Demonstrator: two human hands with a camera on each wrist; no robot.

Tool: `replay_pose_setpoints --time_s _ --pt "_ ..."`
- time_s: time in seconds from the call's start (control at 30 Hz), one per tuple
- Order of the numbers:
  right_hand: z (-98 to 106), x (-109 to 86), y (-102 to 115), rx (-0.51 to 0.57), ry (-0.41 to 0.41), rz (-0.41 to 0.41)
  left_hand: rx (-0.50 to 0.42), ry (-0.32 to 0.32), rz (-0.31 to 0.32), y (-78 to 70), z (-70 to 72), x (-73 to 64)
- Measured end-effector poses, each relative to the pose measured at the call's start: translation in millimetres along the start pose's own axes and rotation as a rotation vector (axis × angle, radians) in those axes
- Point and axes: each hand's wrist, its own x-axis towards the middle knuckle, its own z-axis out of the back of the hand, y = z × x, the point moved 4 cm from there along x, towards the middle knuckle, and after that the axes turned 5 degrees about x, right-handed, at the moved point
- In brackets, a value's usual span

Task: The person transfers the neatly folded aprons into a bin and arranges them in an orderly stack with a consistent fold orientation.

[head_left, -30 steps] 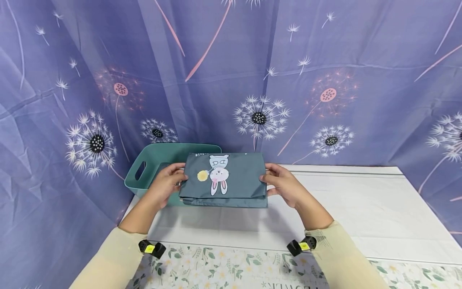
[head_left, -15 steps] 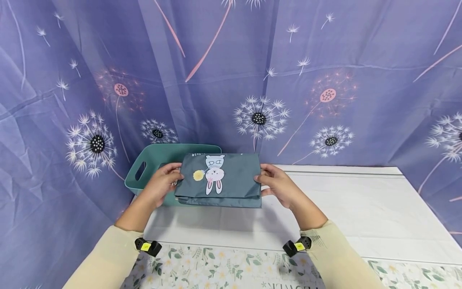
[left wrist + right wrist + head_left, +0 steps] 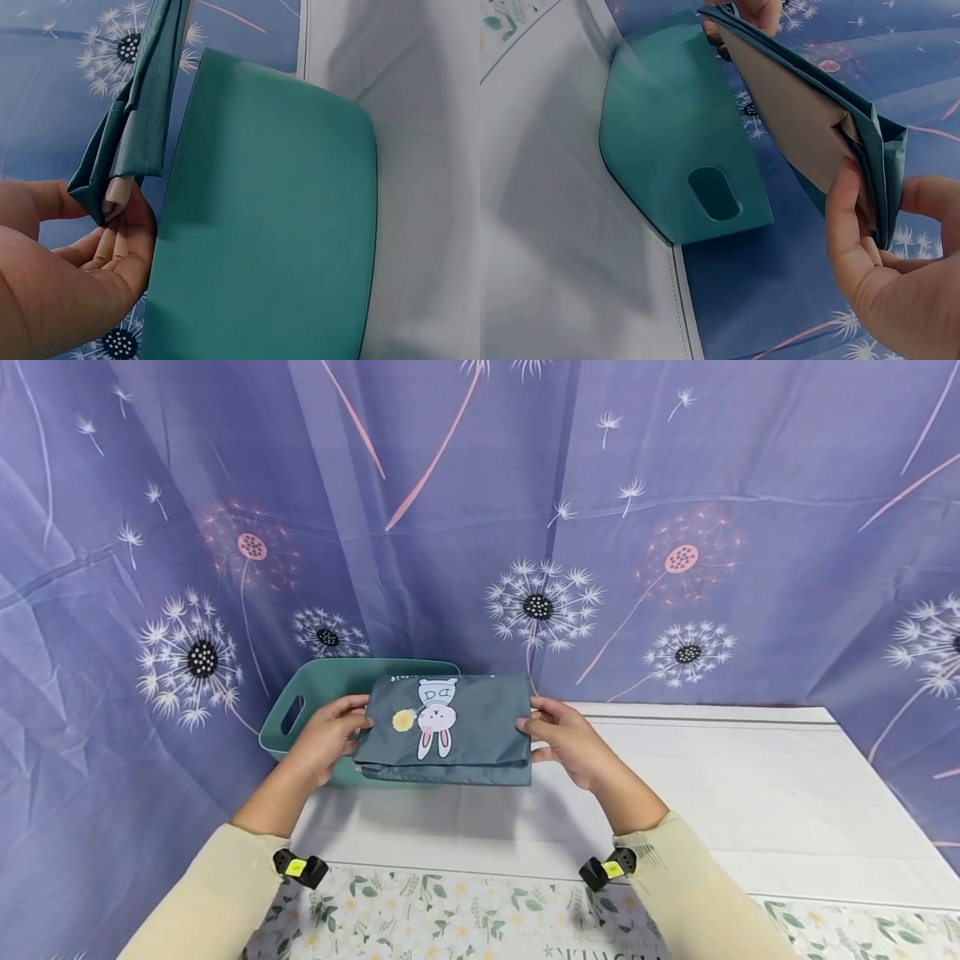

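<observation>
A folded dark green cloth (image 3: 480,718), printed with a white rabbit and a yellow flower, is held level in the air by both hands. The rabbit appears upside down in the head view. My left hand (image 3: 326,739) pinches its left edge, thumb on top and fingers beneath. At the right edge, my right hand (image 3: 573,747) grips it likewise. A beige underside (image 3: 787,112) shows in the right wrist view. Below and behind the cloth stands a green plastic basket (image 3: 277,202), whose interior is largely hidden by the cloth and left hand.
The basket sits at the left of a white table surface (image 3: 720,802), close to a purple dandelion-print curtain (image 3: 465,527). A floral-patterned cloth (image 3: 450,910) lies along the near edge. One oval handle hole (image 3: 714,193) pierces the basket's end.
Both hands have shifted to the left together, carrying the folded cloth farther over the basket. The grip stays the same, and the basket has not moved.
</observation>
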Motion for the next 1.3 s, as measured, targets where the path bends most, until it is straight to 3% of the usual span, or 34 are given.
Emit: replay_pose_setpoints --time_s 0.5,1.3 --pt "-10 6.5 8 0.048 -0.002 -0.003 -0.018 -0.008 0.012 -2.3 7.9 0.1" --pt "-29 14.1 16 0.029 0.055 -0.002 0.054 -0.05 0.008 -2.8 28.2 -1.0"
